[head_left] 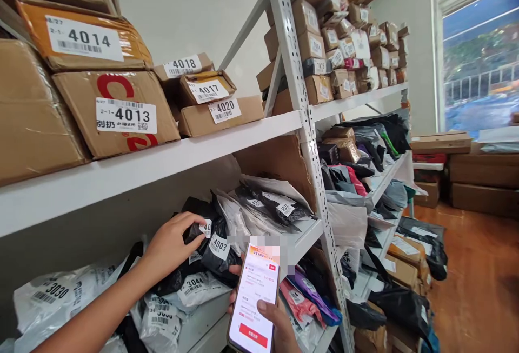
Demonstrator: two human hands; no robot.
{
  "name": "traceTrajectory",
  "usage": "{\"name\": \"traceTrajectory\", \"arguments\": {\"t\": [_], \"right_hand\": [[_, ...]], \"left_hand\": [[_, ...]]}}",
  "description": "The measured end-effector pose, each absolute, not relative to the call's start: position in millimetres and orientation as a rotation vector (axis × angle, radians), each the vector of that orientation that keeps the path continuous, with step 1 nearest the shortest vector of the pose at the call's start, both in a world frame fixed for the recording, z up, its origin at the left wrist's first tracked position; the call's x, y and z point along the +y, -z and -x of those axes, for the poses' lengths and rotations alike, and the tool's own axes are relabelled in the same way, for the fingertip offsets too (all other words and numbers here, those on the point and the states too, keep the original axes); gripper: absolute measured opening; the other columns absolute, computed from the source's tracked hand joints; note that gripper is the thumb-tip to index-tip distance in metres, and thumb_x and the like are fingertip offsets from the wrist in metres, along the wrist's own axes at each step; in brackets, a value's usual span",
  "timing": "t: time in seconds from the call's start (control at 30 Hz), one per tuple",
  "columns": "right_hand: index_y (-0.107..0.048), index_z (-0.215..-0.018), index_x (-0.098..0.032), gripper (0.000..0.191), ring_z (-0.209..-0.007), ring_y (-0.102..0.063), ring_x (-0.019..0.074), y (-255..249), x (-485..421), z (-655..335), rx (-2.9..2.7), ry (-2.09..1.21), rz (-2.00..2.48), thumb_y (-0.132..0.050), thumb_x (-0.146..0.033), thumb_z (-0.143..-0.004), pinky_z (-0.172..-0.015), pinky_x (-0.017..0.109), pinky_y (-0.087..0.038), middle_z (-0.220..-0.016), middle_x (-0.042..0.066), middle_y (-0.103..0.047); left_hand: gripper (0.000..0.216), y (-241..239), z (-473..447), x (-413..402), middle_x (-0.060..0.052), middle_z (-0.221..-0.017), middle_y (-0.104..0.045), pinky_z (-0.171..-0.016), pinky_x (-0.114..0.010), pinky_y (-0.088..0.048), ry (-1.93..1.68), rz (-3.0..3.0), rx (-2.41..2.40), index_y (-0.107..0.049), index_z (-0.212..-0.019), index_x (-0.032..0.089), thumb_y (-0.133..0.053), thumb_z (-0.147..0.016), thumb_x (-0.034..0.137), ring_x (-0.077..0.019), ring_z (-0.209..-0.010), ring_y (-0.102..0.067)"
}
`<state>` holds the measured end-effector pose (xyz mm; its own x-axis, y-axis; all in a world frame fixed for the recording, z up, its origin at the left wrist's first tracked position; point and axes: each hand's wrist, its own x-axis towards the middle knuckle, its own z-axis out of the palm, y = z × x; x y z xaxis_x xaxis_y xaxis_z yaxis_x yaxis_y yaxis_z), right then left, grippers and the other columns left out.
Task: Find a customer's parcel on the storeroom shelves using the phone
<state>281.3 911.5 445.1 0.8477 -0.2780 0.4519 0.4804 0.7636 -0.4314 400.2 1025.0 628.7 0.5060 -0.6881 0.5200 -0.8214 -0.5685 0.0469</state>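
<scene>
My left hand (172, 245) reaches into the middle shelf and grips a black plastic parcel (194, 231) among several black and white bagged parcels. Beside it lies another black parcel labelled 4003 (219, 247). My right hand (275, 318) holds a smartphone (254, 299) upright at the bottom centre, its lit screen showing a list and a red button. The thumb rests on the phone's right edge.
White metal shelving (243, 134) runs along the left wall. Cardboard boxes labelled 4013 (121, 112), 4014, 4017, 4018 and 4020 sit on the upper shelf. More parcels fill the shelves further right. Stacked boxes (478, 174) stand on the wooden floor (478, 277) by the window.
</scene>
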Motion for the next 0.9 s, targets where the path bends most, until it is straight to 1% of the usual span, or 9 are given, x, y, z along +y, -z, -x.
{"name": "traceTrajectory", "arguments": {"t": [0.1,0.2,0.3,0.37,0.47,0.53,0.67,0.8,0.9], "right_hand": [[-0.044,-0.129,-0.011,0.083,-0.080,-0.061,0.0248,-445.8,912.9,-274.7,-0.390,0.464,0.620,-0.075,-0.042,-0.058,-0.072,0.036,-0.042,-0.091,0.015,-0.067],[-0.049,-0.126,-0.006,0.084,-0.081,-0.061,0.0240,-446.3,920.0,-272.4,-0.401,0.410,0.680,-0.077,-0.042,-0.055,-0.072,0.035,-0.040,-0.091,0.016,-0.067],[-0.050,-0.128,-0.006,0.085,-0.081,-0.062,0.0242,-445.9,925.8,-280.2,-0.486,0.309,0.670,-0.078,-0.040,-0.055,-0.072,0.035,-0.041,-0.090,0.016,-0.068],[-0.051,-0.127,-0.006,0.084,-0.078,-0.064,0.0237,-446.6,926.8,-288.2,-0.519,0.268,0.606,-0.077,-0.040,-0.055,-0.070,0.034,-0.043,-0.089,0.016,-0.068],[-0.049,-0.127,-0.007,0.083,-0.076,-0.065,0.0224,-451.4,924.1,-296.5,-0.436,0.258,0.481,-0.076,-0.042,-0.056,-0.068,0.032,-0.045,-0.086,0.014,-0.069],[-0.046,-0.129,-0.008,0.087,-0.075,-0.065,0.0225,-456.0,920.0,-297.8,-0.357,0.277,0.419,-0.077,-0.042,-0.055,-0.066,0.031,-0.047,-0.084,0.012,-0.070],[-0.043,-0.130,-0.011,0.092,-0.072,-0.066,0.0224,-463.9,909.0,-296.8,-0.294,0.374,0.334,-0.080,-0.038,-0.051,-0.062,0.031,-0.050,-0.082,0.011,-0.070],[-0.038,-0.134,-0.011,0.101,-0.070,-0.066,0.0201,-464.2,898.8,-296.6,-0.239,0.357,0.292,-0.082,-0.038,-0.047,-0.061,0.029,-0.051,-0.082,0.009,-0.070],[-0.040,-0.135,-0.010,0.097,-0.071,-0.065,0.0188,-457.3,893.7,-293.9,-0.297,0.326,0.375,-0.079,-0.041,-0.052,-0.064,0.028,-0.050,-0.083,0.009,-0.069]], "left_hand": [[0.047,-646.3,-381.3,1005.2,-0.011,-0.105,-0.064,-0.085,-0.039,-0.041,-0.713,-2.750,-1.022,-0.045,-0.116,0.018,-0.038,-0.078,0.043,-0.0277,-0.097,-0.060],[0.041,-673.8,-377.9,980.9,-0.016,-0.090,-0.065,-0.078,-0.044,-0.039,-0.632,-3.118,-0.974,-0.057,-0.086,0.016,-0.037,-0.076,0.050,-0.0346,-0.087,-0.060],[0.025,-690.4,-398.2,972.1,-0.005,-0.061,-0.053,-0.060,-0.033,-0.034,-0.278,-3.195,-1.079,-0.047,-0.057,0.019,-0.048,-0.068,0.042,-0.0219,-0.062,-0.051],[0.023,-690.9,-415.7,975.3,0.002,-0.053,-0.039,-0.054,-0.028,-0.028,-0.092,-3.115,-1.176,-0.042,-0.054,0.019,-0.048,-0.068,0.037,-0.0139,-0.054,-0.039],[0.015,-684.0,-431.4,983.3,0.004,-0.057,-0.032,-0.052,-0.025,-0.026,-0.113,-2.973,-1.257,-0.036,-0.060,0.019,-0.043,-0.070,0.028,-0.0113,-0.056,-0.034],[0.002,-680.6,-431.5,985.1,0.002,-0.066,-0.041,-0.057,-0.024,-0.031,-0.232,-2.901,-1.309,-0.043,-0.068,0.019,-0.043,-0.066,0.019,-0.0129,-0.064,-0.042],[0.035,-678.3,-414.8,979.1,0.000,-0.096,-0.064,-0.083,-0.022,-0.040,-0.076,-2.832,-1.643,-0.067,-0.080,0.021,-0.044,-0.058,0.006,-0.0143,-0.094,-0.056],[0.034,-671.4,-397.1,973.8,-0.001,-0.083,-0.071,-0.066,-0.029,-0.042,-0.068,-2.990,-1.651,-0.073,-0.089,0.025,-0.048,-0.066,0.020,-0.0199,-0.077,-0.062],[0.045,-667.5,-391.8,975.3,-0.003,-0.086,-0.070,-0.061,-0.031,-0.037,-0.202,-3.032,-1.718,-0.069,-0.103,0.025,-0.060,-0.061,0.035,-0.0250,-0.080,-0.061]]}}
